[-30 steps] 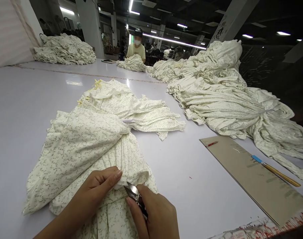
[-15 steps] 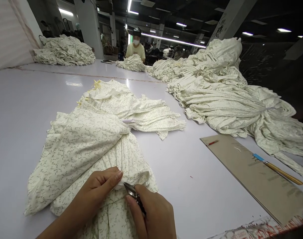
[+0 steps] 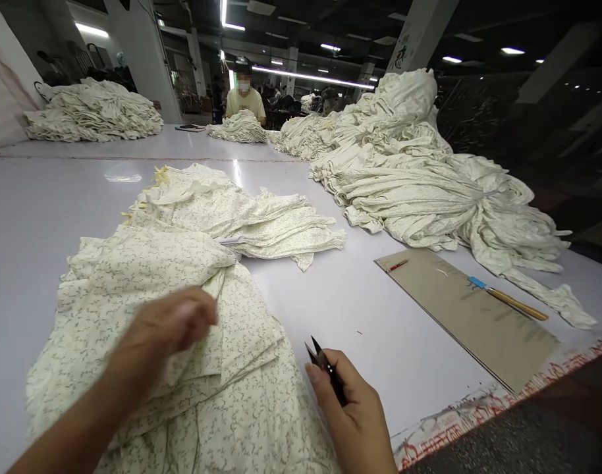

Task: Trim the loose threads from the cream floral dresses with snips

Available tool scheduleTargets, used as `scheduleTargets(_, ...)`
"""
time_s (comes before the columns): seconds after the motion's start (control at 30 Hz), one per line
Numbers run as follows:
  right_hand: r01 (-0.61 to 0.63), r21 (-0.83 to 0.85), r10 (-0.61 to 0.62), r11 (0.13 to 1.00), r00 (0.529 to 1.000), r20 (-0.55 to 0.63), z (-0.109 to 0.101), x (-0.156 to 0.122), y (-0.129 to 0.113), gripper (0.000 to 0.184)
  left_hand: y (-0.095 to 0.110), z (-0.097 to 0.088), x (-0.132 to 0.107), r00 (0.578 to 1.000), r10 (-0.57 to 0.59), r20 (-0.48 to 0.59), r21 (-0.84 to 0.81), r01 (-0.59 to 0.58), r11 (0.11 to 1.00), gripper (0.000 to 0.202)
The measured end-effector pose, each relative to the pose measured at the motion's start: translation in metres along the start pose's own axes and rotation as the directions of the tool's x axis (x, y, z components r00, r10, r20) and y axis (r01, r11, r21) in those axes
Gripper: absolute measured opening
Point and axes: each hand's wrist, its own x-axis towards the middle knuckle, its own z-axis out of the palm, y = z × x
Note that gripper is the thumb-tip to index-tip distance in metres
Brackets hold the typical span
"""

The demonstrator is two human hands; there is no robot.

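My right hand (image 3: 348,408) grips a pair of small black thread snips (image 3: 325,364) with the blades pointing up and away. It hovers above the bare white table (image 3: 370,329), just right of the cream garment with a grey-green sprig print (image 3: 157,276). My left hand (image 3: 170,322) is blurred with motion, right over that garment. Its fingertips are at a raised fold, and I cannot tell whether they pinch the cloth. A second stack of the same printed fabric (image 3: 242,224) lies beyond, with yellow ties (image 3: 159,175) at its far end.
To the right, a large heap of cream fabric (image 3: 414,191) rises. A cardboard sheet (image 3: 469,316) carries a wooden-handled tool with blue tape (image 3: 513,303) and a small red item (image 3: 397,264). Farther along, a seated co-worker (image 3: 244,99) faces a pile (image 3: 236,128).
My right hand has moved right, off the cloth, with the snips. My left hand has lifted from the hem, and the folds beneath it have shifted. The whole view has swung slightly.
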Motion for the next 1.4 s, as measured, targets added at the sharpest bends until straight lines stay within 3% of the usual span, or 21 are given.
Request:
scheduleTargets(0.07,-0.014,0.03,0.014,0.999,1.0,0.011,0.002,-0.003,0.004,0.035,-0.006,0.025,0.003,0.972,-0.026,0.233,0.395,-0.07,0.916,0.019)
scheduleTargets(0.1,-0.013,0.039,0.012,0.999,1.0,0.017,0.003,-0.004,0.005,0.035,-0.011,0.038,0.004,0.961,-0.035,0.276,0.531,-0.122,0.839,0.02)
scheduleTargets(0.17,-0.001,0.047,0.0,0.999,1.0,0.021,0.004,-0.005,0.008,0.034,-0.019,0.057,0.003,0.96,-0.027,0.278,0.652,-0.169,0.739,0.015)
scheduleTargets(0.27,0.005,0.042,-0.006,0.999,1.0,0.009,0.002,-0.006,0.011,0.033,-0.025,0.063,0.003,0.958,0.009,0.285,0.628,-0.194,0.753,0.022)
scheduleTargets(0.37,-0.007,0.055,0.007,0.998,1.0,0.004,0.0,-0.006,0.012,0.034,-0.02,0.043,0.004,0.954,0.096,0.285,0.507,-0.235,0.829,0.022)
scheduleTargets(0.47,-0.058,0.088,0.056,0.994,0.998,0.035,-0.001,-0.007,0.01,0.036,-0.011,0.013,0.01,0.98,0.122,0.155,0.132,-0.143,0.981,0.016)
scheduleTargets(0.53,-0.086,0.099,0.08,0.991,0.995,0.055,-0.002,-0.007,0.008,0.037,-0.007,-0.002,0.013,0.996,0.051,0.079,-0.097,-0.043,0.994,0.017)
scheduleTargets(0.57,-0.094,0.1,0.088,0.991,0.994,0.061,-0.002,-0.007,0.007,0.038,-0.006,-0.006,0.014,0.997,0.017,0.078,-0.134,-0.006,0.991,0.019)
scheduleTargets(0.63,-0.098,0.097,0.092,0.99,0.994,0.063,-0.002,-0.007,0.006,0.038,-0.007,-0.005,0.012,0.984,-0.049,0.173,-0.047,0.058,0.997,0.02)
scheduleTargets(0.7,-0.09,0.089,0.085,0.992,0.994,0.061,-0.002,-0.006,0.005,0.037,-0.01,0.006,0.008,0.93,-0.136,0.342,0.225,0.06,0.972,0.018)
scheduleTargets(0.77,-0.076,0.072,0.072,0.995,0.996,0.058,-0.003,-0.004,0.006,0.037,-0.013,0.021,0.002,0.873,-0.2,0.446,0.509,-0.064,0.858,0.016)
scheduleTargets(0.83,-0.069,0.055,0.065,0.996,0.996,0.058,-0.002,-0.003,0.007,0.037,-0.016,0.031,-0.002,0.868,-0.169,0.467,0.636,-0.197,0.746,0.01)
scheduleTargets(0.87,-0.066,0.045,0.064,0.997,0.996,0.059,-0.002,-0.002,0.008,0.037,-0.017,0.033,-0.004,0.87,-0.142,0.472,0.643,-0.23,0.73,0.012)
scheduleTargets(0.93,-0.054,0.022,0.052,0.998,0.997,0.062,-0.001,-0.001,0.009,0.036,-0.017,0.031,-0.006,0.869,-0.123,0.48,0.584,-0.212,0.784,0.02)
scheduleTargets(1.07,0.029,0.037,-0.033,0.999,0.995,0.099,0.003,0.003,0.005,0.032,-0.013,0.016,-0.008,0.886,-0.168,0.432,0.333,0.016,0.943,0.028)
scheduleTargets(1.2,0.172,0.116,-0.191,0.978,0.964,0.186,0.015,0.016,-0.002,0.021,-0.011,0.013,-0.012,0.913,-0.175,0.368,0.175,0.116,0.978,0.03)
scheduleTargets(1.3,0.271,0.052,-0.275,0.961,0.928,0.252,0.026,0.028,-0.004,0.019,-0.013,0.017,-0.017,0.931,-0.166,0.326,0.191,0.107,0.976,0.026)
scheduleTargets(1.4,0.299,-0.006,-0.289,0.954,0.928,0.235,0.034,0.032,-0.005,0.008,-0.019,0.026,-0.025,0.97,-0.067,0.232,0.34,-0.016,0.94,0.015)
